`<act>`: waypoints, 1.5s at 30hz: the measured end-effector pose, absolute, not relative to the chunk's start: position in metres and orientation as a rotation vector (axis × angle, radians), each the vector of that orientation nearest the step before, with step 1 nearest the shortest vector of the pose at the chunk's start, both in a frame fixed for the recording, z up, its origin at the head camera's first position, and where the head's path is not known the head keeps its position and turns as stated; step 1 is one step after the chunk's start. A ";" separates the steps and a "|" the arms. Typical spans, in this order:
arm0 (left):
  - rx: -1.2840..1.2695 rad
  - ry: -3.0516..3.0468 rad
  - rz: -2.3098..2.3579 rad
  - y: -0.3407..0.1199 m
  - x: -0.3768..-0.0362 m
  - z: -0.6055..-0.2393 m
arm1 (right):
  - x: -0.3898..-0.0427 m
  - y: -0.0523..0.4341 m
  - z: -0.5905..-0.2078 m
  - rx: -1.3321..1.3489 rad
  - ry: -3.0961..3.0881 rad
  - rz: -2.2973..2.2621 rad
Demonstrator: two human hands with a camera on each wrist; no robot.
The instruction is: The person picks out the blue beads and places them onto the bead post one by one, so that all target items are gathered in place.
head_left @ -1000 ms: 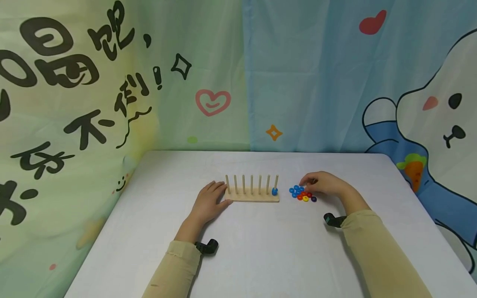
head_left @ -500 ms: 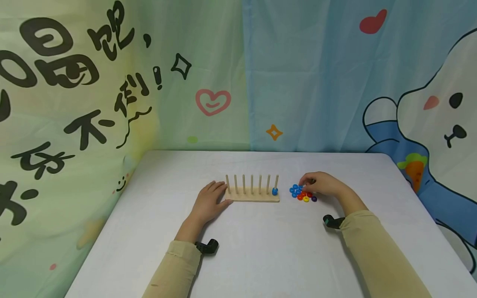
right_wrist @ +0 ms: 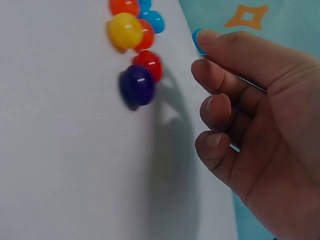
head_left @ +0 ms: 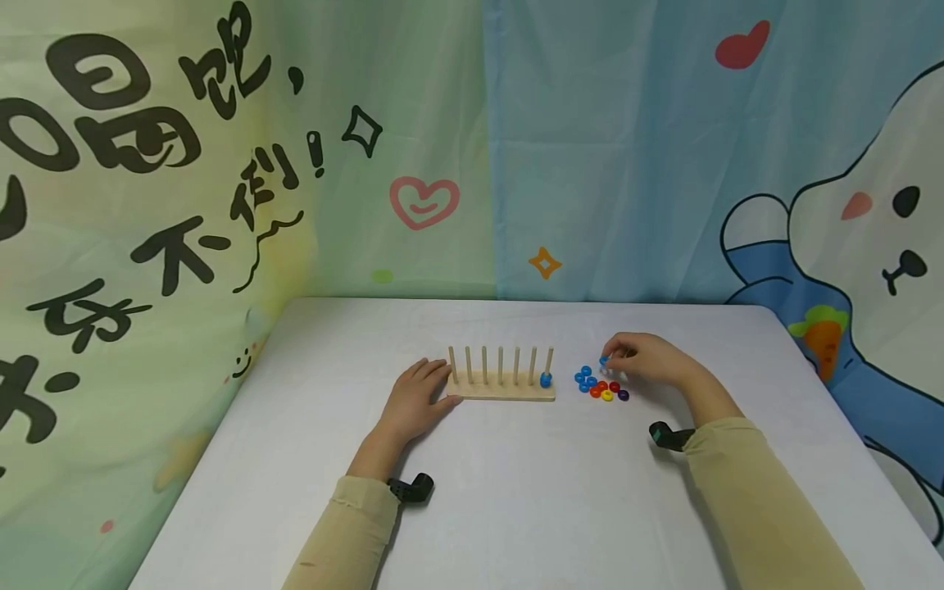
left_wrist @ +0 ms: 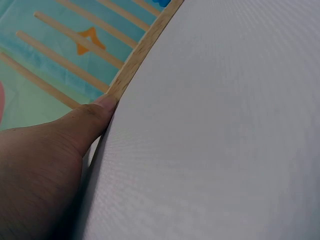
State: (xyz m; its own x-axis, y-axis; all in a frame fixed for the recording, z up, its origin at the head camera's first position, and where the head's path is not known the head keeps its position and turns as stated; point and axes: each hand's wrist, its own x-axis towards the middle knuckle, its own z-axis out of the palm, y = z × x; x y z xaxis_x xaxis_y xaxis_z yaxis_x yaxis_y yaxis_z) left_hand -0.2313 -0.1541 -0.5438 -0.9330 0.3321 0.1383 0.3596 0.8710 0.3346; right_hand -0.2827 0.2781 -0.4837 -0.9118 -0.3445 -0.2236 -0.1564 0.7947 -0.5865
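Observation:
A wooden peg board (head_left: 501,390) with several upright pegs lies mid-table, one blue bead (head_left: 546,379) at the foot of its rightmost peg. My left hand (head_left: 413,401) rests flat against the board's left end, thumb touching its edge (left_wrist: 111,102). Right of the board lies a cluster of beads (head_left: 601,387): blue, red, orange, yellow (right_wrist: 124,31) and purple (right_wrist: 136,86). My right hand (head_left: 649,359) hovers just above the cluster and pinches a blue bead (head_left: 604,360) at its fingertips (right_wrist: 198,40).
The white table (head_left: 516,492) is backed by a printed cartoon curtain (head_left: 221,164). Its far edge runs close behind the board, and the right edge drops off near the rabbit print (head_left: 870,246).
My right hand has lifted slightly from the bead cluster with a blue bead pinched in its fingertips. The left hand and the board have stayed put.

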 end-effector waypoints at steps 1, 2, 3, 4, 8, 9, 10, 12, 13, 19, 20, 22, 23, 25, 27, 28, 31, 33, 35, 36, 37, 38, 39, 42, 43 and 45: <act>-0.548 -2.964 -0.553 -0.154 -0.231 -0.544 | -0.282 0.278 -0.480 -0.375 2.674 -0.829; -0.547 -2.965 -0.550 -0.154 -0.231 -0.544 | -0.282 0.277 -0.476 -0.378 2.683 -0.830; -0.546 -2.964 -0.551 -0.154 -0.231 -0.544 | -0.282 0.276 -0.472 -0.380 2.689 -0.834; -0.546 -2.965 -0.549 -0.154 -0.231 -0.544 | -0.282 0.275 -0.467 -0.386 2.693 -0.840; -0.548 -2.967 -0.550 -0.154 -0.231 -0.543 | -0.279 0.266 -0.450 -0.438 2.705 -0.891; -0.549 -2.967 -0.551 -0.154 -0.231 -0.543 | -0.278 0.263 -0.445 -0.454 2.704 -0.905; -0.550 -2.967 -0.551 -0.154 -0.231 -0.543 | -0.277 0.260 -0.441 -0.471 2.701 -0.919; -0.550 -2.969 -0.556 -0.154 -0.230 -0.542 | -0.275 0.253 -0.433 -0.506 2.696 -0.939; -0.550 -2.968 -0.557 -0.154 -0.230 -0.542 | -0.274 0.249 -0.430 -0.524 2.695 -0.947; -0.545 -2.983 -0.553 -0.153 -0.230 -0.540 | -0.268 0.231 -0.414 -0.616 2.673 -0.996; -0.544 -2.986 -0.553 -0.153 -0.229 -0.539 | -0.267 0.229 -0.413 -0.628 2.670 -0.993; -0.545 -2.984 -0.559 -0.153 -0.229 -0.539 | -0.266 0.225 -0.412 -0.656 2.669 -0.985; -0.546 -2.979 -0.564 -0.153 -0.229 -0.539 | -0.265 0.222 -0.413 -0.667 2.668 -0.982; -0.545 -2.977 -0.568 -0.153 -0.229 -0.539 | -0.265 0.218 -0.414 -0.685 2.658 -0.989; -0.548 -2.970 -0.565 -0.153 -0.229 -0.540 | -0.264 0.214 -0.415 -0.693 2.644 -1.005; -0.547 -2.968 -0.566 -0.153 -0.229 -0.540 | -0.264 0.212 -0.416 -0.697 2.640 -1.012; -0.548 -2.968 -0.555 -0.153 -0.230 -0.540 | -0.264 0.208 -0.418 -0.719 2.627 -1.032; -0.547 -2.974 -0.555 -0.153 -0.230 -0.539 | -0.264 0.206 -0.420 -0.729 2.626 -1.038; -0.546 -2.978 -0.558 -0.153 -0.229 -0.538 | -0.265 0.205 -0.423 -0.730 2.625 -1.039; -0.547 -2.978 -0.563 -0.152 -0.229 -0.538 | -0.265 0.204 -0.424 -0.726 2.626 -1.037; -0.546 -2.979 -0.562 -0.152 -0.229 -0.538 | -0.265 0.203 -0.425 -0.725 2.628 -1.033; -0.546 -2.979 -0.561 -0.152 -0.229 -0.538 | -0.265 0.202 -0.426 -0.725 2.630 -1.029; -0.546 -2.978 -0.562 -0.152 -0.229 -0.538 | -0.265 0.202 -0.427 -0.725 2.634 -1.022; -0.548 -2.973 -0.559 -0.152 -0.229 -0.539 | -0.265 0.200 -0.427 -0.734 2.637 -1.017; -0.548 -2.972 -0.559 -0.152 -0.229 -0.539 | -0.265 0.200 -0.428 -0.736 2.636 -1.015; -0.547 -2.972 -0.559 -0.152 -0.230 -0.540 | -0.265 0.199 -0.428 -0.738 2.635 -1.004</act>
